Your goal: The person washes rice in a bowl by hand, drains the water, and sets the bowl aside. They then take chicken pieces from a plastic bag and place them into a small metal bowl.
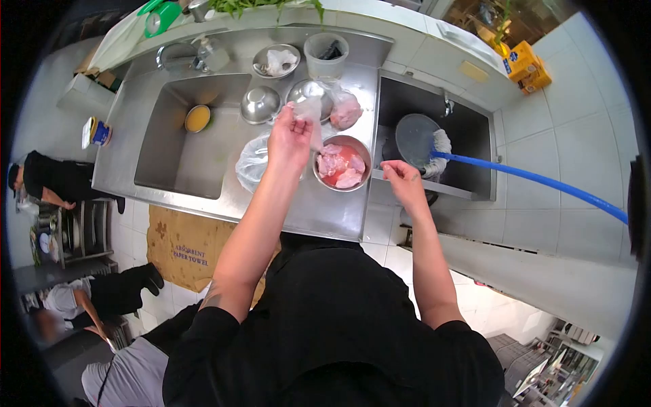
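Observation:
My left hand [290, 139] is closed on a thin clear plastic bag [310, 117], held up over the steel counter. Just right of it stands a metal bowl [369, 168] with pieces of raw meat [349, 178] in reddish liquid. My right hand [405, 184] hovers to the right of this bowl, fingers curled and pinched; whether anything is between them is hidden. Behind the bowl lies a plastic bag of raw meat [346, 112]. A crumpled clear bag [253, 163] rests on the counter left of my left wrist.
Metal bowls [260, 104] and a whitish tub [327, 66] stand toward the back. A sink [183, 159] on the left holds a container of yellow liquid [198, 119]. On the right, a blue-handled mop [529, 175] leans across a bucket [415, 139]. Other people stand at the left.

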